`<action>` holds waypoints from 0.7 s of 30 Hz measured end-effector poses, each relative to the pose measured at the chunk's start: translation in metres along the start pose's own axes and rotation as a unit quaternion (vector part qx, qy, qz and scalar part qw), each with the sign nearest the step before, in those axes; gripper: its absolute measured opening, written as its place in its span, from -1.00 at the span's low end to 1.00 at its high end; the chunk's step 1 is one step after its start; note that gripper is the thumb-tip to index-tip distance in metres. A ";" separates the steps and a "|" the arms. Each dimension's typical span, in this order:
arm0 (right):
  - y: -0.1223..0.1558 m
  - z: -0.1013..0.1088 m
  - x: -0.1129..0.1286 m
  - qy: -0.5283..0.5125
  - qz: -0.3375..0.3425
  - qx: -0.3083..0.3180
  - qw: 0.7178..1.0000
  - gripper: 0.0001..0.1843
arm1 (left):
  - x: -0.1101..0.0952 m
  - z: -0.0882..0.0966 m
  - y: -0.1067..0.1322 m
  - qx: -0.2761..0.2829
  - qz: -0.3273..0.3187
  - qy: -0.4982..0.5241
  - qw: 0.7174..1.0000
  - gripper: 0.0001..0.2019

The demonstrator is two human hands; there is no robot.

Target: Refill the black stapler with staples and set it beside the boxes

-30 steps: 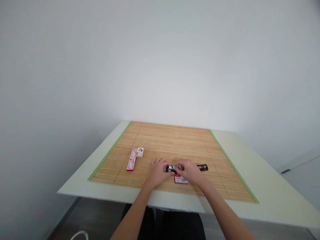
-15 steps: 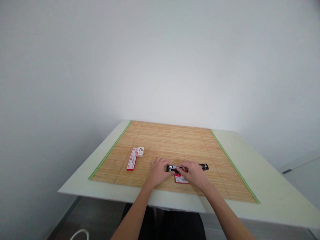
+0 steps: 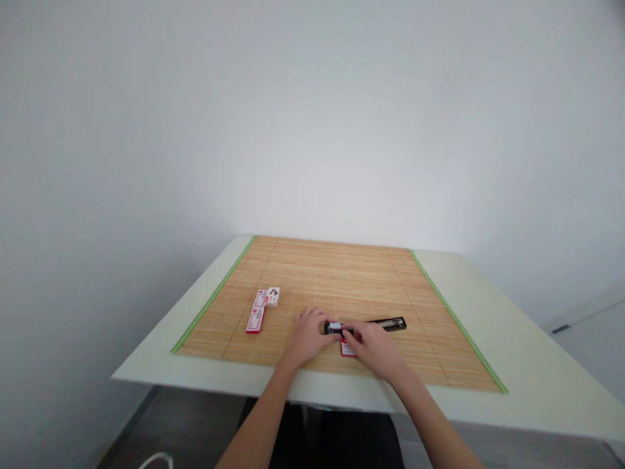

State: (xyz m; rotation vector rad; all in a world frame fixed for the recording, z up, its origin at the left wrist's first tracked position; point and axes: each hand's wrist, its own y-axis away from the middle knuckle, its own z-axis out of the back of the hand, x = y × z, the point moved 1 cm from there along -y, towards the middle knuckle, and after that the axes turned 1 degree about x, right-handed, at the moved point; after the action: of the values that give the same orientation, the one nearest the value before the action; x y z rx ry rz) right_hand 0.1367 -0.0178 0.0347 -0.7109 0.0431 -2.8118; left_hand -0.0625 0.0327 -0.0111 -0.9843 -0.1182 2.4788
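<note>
A black stapler (image 3: 390, 324), laid open with its metal channel showing, lies slantwise on the bamboo mat in front of me. My left hand (image 3: 308, 333) grips its left end between thumb and fingers. At the middle of the stapler my right hand (image 3: 370, 345) has its thumb and fingertips pressed together against the metal part; whether a small piece is pinched there I cannot make out. Just below the stapler lies a red and white packet (image 3: 347, 348), partly covered by my right hand.
Left on the bamboo mat (image 3: 336, 273) lie two flat red and white boxes (image 3: 256, 319) in a row, touching a small white box (image 3: 273, 297). The mat has green edges and rests on a white table (image 3: 527, 384) against a wall.
My right hand has shifted slightly left and down along the stapler, baring more of its right part and covering more of the packet. My left hand keeps its hold.
</note>
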 end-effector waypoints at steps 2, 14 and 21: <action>0.001 -0.002 0.004 -0.021 0.005 -0.003 1.000 -0.68 | 0.000 0.001 0.000 0.003 0.000 0.000 1.000 -0.65; 0.049 0.035 -0.125 -0.357 -0.188 -0.160 0.901 -0.26 | 0.002 0.000 0.000 0.008 0.013 0.000 1.000 -0.62; 0.001 0.031 -0.062 -0.330 -0.061 -0.148 0.930 -0.41 | 0.002 -0.001 0.000 0.010 0.004 0.002 1.000 -0.63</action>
State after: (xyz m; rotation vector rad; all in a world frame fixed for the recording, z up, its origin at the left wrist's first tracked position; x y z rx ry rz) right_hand 0.2045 -0.0030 0.0336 -1.7441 0.3157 -2.5418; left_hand -0.0635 0.0339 -0.0131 -0.9827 -0.0893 2.4817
